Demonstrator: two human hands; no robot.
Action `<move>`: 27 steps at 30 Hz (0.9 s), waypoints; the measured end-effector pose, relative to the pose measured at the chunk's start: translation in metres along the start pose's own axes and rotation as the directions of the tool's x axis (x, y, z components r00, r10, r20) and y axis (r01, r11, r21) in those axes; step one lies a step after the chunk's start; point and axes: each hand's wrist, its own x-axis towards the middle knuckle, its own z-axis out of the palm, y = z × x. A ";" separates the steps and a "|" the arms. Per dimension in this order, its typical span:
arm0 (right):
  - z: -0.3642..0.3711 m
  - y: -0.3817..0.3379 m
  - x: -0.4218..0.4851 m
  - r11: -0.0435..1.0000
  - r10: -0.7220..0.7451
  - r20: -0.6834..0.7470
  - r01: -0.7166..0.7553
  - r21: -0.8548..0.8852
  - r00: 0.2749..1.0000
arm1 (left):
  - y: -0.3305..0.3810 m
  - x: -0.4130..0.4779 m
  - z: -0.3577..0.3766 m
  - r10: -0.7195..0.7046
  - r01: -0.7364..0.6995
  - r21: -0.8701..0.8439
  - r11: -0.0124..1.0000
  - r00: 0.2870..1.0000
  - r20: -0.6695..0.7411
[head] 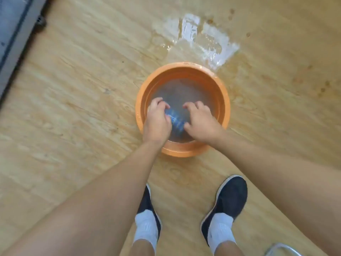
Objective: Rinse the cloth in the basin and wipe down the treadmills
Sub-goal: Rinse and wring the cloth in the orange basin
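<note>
An orange round basin [186, 70] holding murky water stands on the wooden floor in front of my feet. A blue cloth [176, 120] lies bunched in the water at the near side of the basin. My left hand [156, 121] grips the cloth's left end with curled fingers. At the cloth's right end, my right hand [202, 121] has its fingers bent down into the water and its thumb against the cloth. Most of the cloth is hidden under my hands. The grey edge of a treadmill [13, 39] shows at the top left.
A puddle of spilled water [201, 39] glistens on the floor just beyond the basin, with drops farther right. My two dark shoes [230, 198] stand close behind the basin. A metal tube [282, 249] shows at the bottom right corner.
</note>
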 end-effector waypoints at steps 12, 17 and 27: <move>0.029 0.017 0.080 0.961 0.217 -0.035 -0.207 0.182 0.976 | -0.020 0.044 0.033 -0.344 0.349 -0.044 0.936 0.935 0.083; 0.023 0.025 0.085 0.716 0.471 -0.050 -0.349 0.605 0.880 | -0.024 0.048 0.041 -0.287 0.321 -0.255 0.912 0.944 0.163; 0.030 0.027 0.083 0.283 0.236 0.367 -0.425 0.860 0.900 | -0.013 0.052 0.042 -0.501 0.701 -0.607 0.375 0.704 0.503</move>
